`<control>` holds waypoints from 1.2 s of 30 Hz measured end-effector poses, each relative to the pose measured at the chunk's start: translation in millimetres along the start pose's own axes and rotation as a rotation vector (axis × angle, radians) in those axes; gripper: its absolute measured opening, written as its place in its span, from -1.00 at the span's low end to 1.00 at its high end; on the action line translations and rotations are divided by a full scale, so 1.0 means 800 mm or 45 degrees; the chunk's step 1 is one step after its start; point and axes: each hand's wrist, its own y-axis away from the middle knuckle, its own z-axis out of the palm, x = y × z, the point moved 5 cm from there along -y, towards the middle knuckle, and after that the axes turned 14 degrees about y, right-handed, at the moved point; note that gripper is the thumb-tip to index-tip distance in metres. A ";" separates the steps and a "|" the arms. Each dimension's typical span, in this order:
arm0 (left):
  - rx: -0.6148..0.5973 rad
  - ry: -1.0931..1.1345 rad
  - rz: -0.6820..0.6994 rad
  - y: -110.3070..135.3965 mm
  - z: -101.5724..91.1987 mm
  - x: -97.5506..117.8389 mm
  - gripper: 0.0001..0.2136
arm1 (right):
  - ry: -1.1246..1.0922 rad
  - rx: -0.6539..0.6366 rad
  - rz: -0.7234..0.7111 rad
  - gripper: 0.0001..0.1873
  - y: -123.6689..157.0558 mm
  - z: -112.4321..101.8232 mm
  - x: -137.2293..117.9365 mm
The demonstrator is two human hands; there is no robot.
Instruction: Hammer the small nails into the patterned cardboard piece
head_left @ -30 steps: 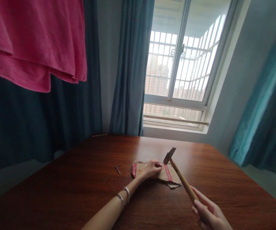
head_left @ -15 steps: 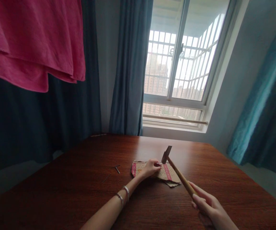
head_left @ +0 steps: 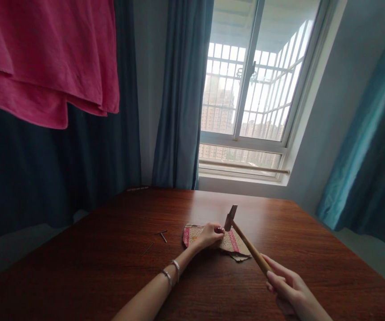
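Observation:
My right hand point(head_left: 288, 287) is closed around the wooden handle of a hammer point(head_left: 250, 245). The hammer's metal head is raised just right of my left fingertips. My left hand point(head_left: 211, 235), its fingers pinched together, rests on a piece of cardboard point(head_left: 229, 243) with pink bands and small dark dots. What the pinch holds, if anything, is too small to make out. The cardboard lies flat on the table, its near right edge torn and layered.
Several thin dark nails point(head_left: 163, 237) lie on the brown wooden table point(head_left: 112, 267), left of the cardboard. Behind the table are blue curtains point(head_left: 182, 98) and a barred window point(head_left: 246, 84). A pink cloth point(head_left: 52, 62) hangs at upper left.
The hammer head has shifted slightly left and down, closer to my left fingertips. My left hand and the cardboard have stayed in place.

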 end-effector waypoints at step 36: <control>-0.015 0.026 0.014 0.001 0.001 0.000 -0.82 | 0.048 0.039 -0.036 -0.13 0.000 0.010 0.013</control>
